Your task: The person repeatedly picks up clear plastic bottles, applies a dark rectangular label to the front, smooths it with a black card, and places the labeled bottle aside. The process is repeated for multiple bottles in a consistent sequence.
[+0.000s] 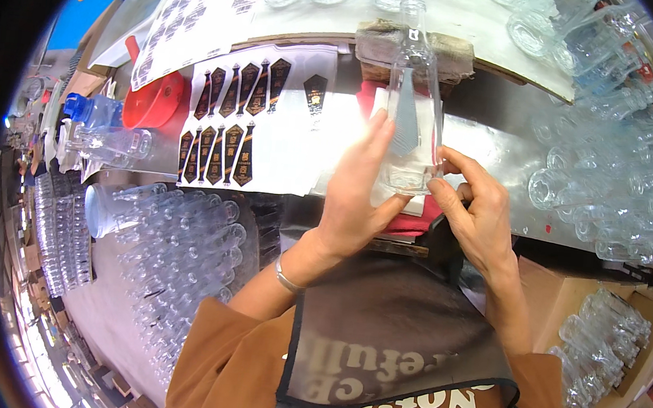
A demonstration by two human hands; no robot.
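A clear glass bottle [433, 97] lies in front of me, its neck pointing away over a cloth-wrapped block [371, 45]. A grey tie-shaped label [406, 114] shows on or through its glass. My right hand [482, 206] pinches the bottle near its base between thumb and fingers. Along the bottle's left side, my left hand [351, 187] is open, fingers stretched out and slightly blurred; whether its palm presses the glass I cannot tell. Left of that hand lies a white sheet [288, 158] bearing several black tie-shaped stickers [230, 153]. Red cloth [406, 225] and white paper show beneath the bottle.
Many glass bottles crowd the metal table at right [616, 175], with more at lower left [175, 253]. A red plastic basin [153, 103] and a blue-capped container [90, 109] stand at left. An open cardboard box [555, 302] of bottles sits at lower right.
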